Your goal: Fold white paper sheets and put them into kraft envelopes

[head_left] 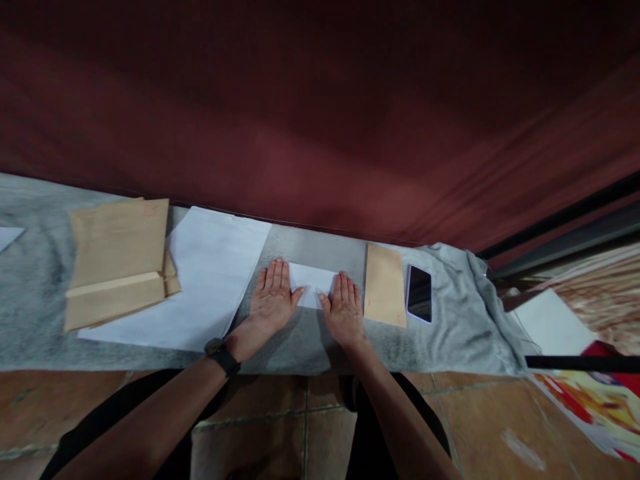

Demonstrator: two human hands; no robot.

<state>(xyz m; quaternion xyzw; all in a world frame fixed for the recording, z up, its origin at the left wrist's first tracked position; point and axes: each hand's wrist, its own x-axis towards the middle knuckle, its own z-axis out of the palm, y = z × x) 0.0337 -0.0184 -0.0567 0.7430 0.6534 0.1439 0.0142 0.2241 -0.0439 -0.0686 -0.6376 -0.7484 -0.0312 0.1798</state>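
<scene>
A folded white sheet of paper (314, 277) lies flat on the grey cloth, between and partly under my hands. My left hand (273, 297) rests palm down on its left end, fingers stretched out and the thumb pointing inward. Over the right end lies my right hand (344, 308), also flat with fingers extended. Both thumbs touch the paper near its lower middle. The parts of the sheet beneath my palms are hidden. A single brown envelope (385, 285) lies just right of my right hand.
Left of my hands is a stack of large white paper (220, 267), with several brown envelopes (123, 247) overlapping it. A phone (419, 294) lies right of the single envelope. Behind the grey cloth (460, 320) rises a dark red surface (300, 167). Tiled floor shows below.
</scene>
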